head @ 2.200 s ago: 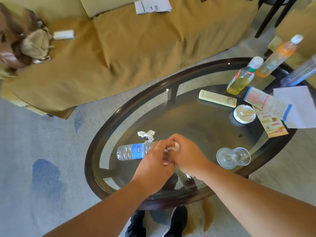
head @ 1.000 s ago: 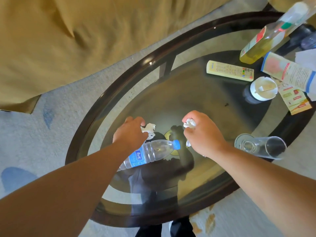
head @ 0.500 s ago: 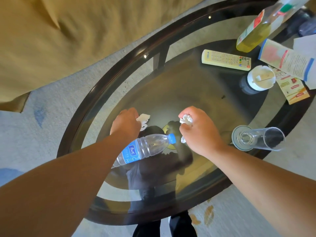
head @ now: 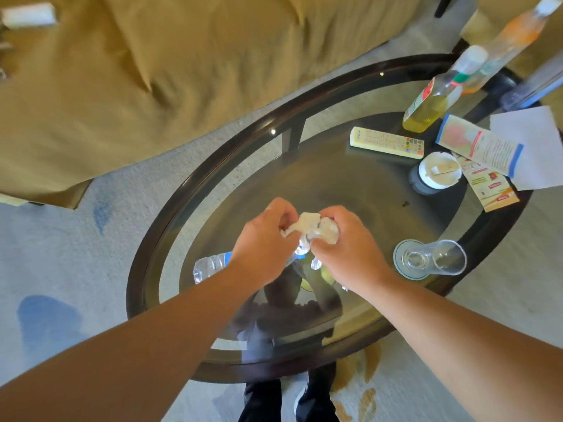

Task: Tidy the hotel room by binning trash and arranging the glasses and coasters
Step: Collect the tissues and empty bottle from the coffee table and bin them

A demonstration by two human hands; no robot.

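Two hands meet above the glass bench (head: 135, 287): the left hand (head: 265, 248) and right hand (head: 350, 251) each have a closed grip on crumpled tissue (head: 310, 226). Gathering trash is the step in hand; next, probably, one hand takes the wad to a bin (none in view). A water bottle (head: 210, 266) lies beneath; a tipped glass (head: 438, 258) rests on its coaster (head: 399, 263). Sofa (head: 152, 71) and carpet (head: 76, 239) lie beyond.

No legible text: print on leaflet (head: 479, 146), remote (head: 387, 143), bottle label (head: 422, 97) too blurred.
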